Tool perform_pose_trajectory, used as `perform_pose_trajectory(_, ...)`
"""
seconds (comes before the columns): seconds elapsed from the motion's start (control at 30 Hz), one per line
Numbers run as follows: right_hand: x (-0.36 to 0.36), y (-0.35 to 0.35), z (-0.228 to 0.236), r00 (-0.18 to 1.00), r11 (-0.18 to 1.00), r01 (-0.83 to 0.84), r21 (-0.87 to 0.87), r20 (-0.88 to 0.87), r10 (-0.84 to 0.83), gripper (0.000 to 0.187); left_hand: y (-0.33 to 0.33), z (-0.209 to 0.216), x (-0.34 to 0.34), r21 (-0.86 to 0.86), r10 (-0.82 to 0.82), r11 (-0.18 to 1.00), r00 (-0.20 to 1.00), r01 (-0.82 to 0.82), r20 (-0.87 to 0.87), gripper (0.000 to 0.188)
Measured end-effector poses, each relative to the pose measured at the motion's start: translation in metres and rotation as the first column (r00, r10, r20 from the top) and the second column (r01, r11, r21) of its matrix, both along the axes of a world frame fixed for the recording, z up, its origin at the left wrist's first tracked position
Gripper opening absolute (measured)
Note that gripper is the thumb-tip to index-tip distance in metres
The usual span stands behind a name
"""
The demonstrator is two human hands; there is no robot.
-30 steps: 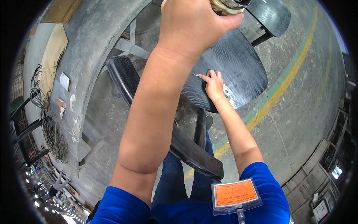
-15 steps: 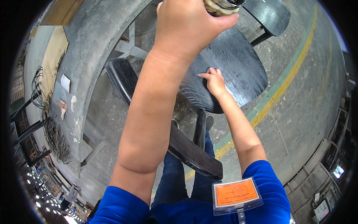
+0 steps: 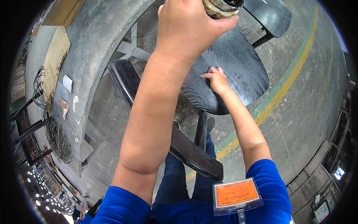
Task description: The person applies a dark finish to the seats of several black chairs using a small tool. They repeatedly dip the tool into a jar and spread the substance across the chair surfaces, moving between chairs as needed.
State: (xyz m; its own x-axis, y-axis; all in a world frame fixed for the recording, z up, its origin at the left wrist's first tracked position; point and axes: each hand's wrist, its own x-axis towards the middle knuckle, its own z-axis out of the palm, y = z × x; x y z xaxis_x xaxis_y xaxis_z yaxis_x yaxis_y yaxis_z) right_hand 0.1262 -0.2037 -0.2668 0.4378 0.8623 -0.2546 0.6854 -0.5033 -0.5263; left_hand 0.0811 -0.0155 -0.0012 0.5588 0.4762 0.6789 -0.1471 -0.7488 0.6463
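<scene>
Left hand [image 3: 186,28]: mine, wrapped around a jar [image 3: 220,10], thumb along its near side; grip is firm as far as I can see, fingertips hidden.
Jar: up at the top edge of view, partly cut off; pale, dark-smeared wall, dark inside at the mouth.
Right hand [image 3: 217,80]: mine, low on the black seat [image 3: 244,61], forefinger stretched toward my left, other fingers bent. Can't tell if anything small is pinched there.
Seat: in front of me, wood grain showing, glossy patch just beside my right wrist.
Backrest [image 3: 195,159]: black, curved, between me and the seat, passing under my left forearm.
Second seat [image 3: 274,16]: black, beyond the first, upper right.
Table [image 3: 87,41]: grey, worn edge, left side. White paper [image 3: 68,83] on it, wire bundle [image 3: 57,140] near its outer side.
Floor line [image 3: 278,98]: yellow and green, right of the seat.
Badge [image 3: 237,194]: orange, clear sleeve, on my blue shirt [image 3: 268,190].
</scene>
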Motion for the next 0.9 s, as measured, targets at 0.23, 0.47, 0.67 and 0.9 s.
perform_pose_trajectory(0.23, 0.014, 0.009, 0.0, 0.998, 0.999, -0.022, -0.033, -0.054, 0.02, 0.034, 0.003, 0.003, 0.0, 0.061, -0.002, 0.998, 1.0, 0.001, 0.016, 0.041)
perform_pose_trajectory(0.47, 0.018, 0.006, 0.003, 0.993, 0.993, -0.117, -0.034, -0.036, 0.116, 0.035, 0.002, 0.001, 0.001, 0.099, 0.002, 0.995, 1.0, -0.006, 0.031, 0.041)
perform_pose_trajectory(0.67, 0.007, 0.008, 0.005, 0.999, 0.999, -0.027, -0.045, 0.041, 0.029, 0.032, -0.007, 0.01, -0.001, -0.138, -0.014, 0.99, 0.995, 0.0, -0.103, 0.042)
perform_pose_trajectory(0.9, -0.025, -0.044, 0.016, 0.967, 0.973, 0.178, 0.146, -0.209, -0.146, 0.041, -0.008, 0.018, -0.006, -0.016, 0.071, 0.997, 0.956, -0.079, -0.285, 0.056)
